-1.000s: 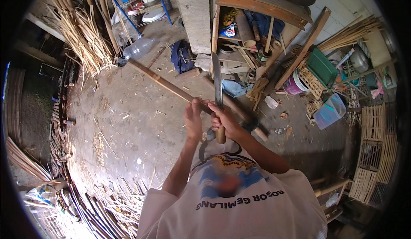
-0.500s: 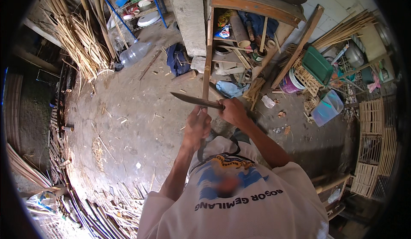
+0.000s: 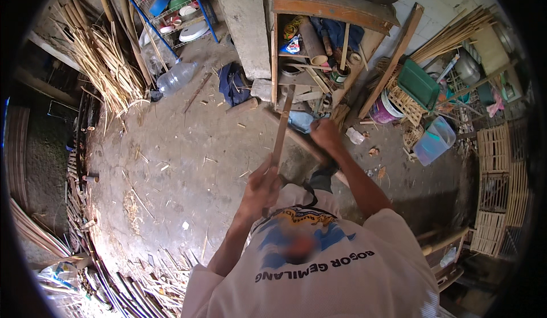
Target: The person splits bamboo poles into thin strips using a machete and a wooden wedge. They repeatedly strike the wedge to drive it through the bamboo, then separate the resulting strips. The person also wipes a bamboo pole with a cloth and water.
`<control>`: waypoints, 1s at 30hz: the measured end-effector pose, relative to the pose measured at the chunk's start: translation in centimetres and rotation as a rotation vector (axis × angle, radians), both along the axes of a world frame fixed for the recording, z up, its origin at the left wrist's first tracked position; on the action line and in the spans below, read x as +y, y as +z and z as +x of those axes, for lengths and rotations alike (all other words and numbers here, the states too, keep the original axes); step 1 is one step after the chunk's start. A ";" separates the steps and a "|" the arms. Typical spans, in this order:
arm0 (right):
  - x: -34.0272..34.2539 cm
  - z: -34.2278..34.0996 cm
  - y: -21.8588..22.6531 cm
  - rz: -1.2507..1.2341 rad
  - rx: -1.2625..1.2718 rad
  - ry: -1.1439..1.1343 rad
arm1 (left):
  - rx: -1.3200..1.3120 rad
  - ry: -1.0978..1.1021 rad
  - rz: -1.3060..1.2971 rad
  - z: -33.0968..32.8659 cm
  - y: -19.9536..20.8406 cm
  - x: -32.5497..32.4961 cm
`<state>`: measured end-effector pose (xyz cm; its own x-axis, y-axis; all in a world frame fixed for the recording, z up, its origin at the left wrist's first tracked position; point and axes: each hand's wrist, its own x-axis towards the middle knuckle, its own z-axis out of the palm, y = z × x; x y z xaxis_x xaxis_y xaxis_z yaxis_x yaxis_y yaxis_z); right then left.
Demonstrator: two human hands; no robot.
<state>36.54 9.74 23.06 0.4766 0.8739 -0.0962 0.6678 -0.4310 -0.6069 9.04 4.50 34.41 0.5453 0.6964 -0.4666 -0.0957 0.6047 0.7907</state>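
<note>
My left hand is wrapped round the lower part of a flat bamboo strip, which slants up and a little right from the fist. To the right of the strip, and apart from it, is my right hand, closed round the knife's handle end. The knife's blade does not show now; its long dark blade is plain in the earlier picture. Below the hands a round pole lies slantwise across the floor. A light blue cloth or bag is just beyond my right hand.
A wooden cabinet stands ahead, with tools and cans. Bundled bamboo strips and a plastic bottle are at far left. At right are a green tray, a clear box and bamboo racks. Shavings litter the floor.
My right hand has moved up and right, away from the strip, and the blade has gone out of sight. The strip's top has tilted right and its lower end has come nearer me.
</note>
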 end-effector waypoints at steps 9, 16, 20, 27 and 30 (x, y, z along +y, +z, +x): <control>-1.1 1.7 -2.1 0.063 -0.114 0.097 | -0.022 -0.089 -0.048 -0.8 0.0 -0.4; -1.9 1.8 -1.6 0.029 -0.130 0.126 | 0.023 -0.080 -0.086 -1.3 -0.4 -0.7; -1.4 0.0 -0.7 0.213 -0.077 0.224 | 0.041 -0.076 -0.060 -1.6 0.0 -0.6; -0.5 0.4 -1.8 0.178 -0.110 0.172 | 0.045 -0.052 -0.116 -2.6 -0.8 -0.4; -1.2 -0.8 -0.3 0.138 -0.036 0.224 | 0.017 -0.064 -0.121 -2.8 -0.8 -0.3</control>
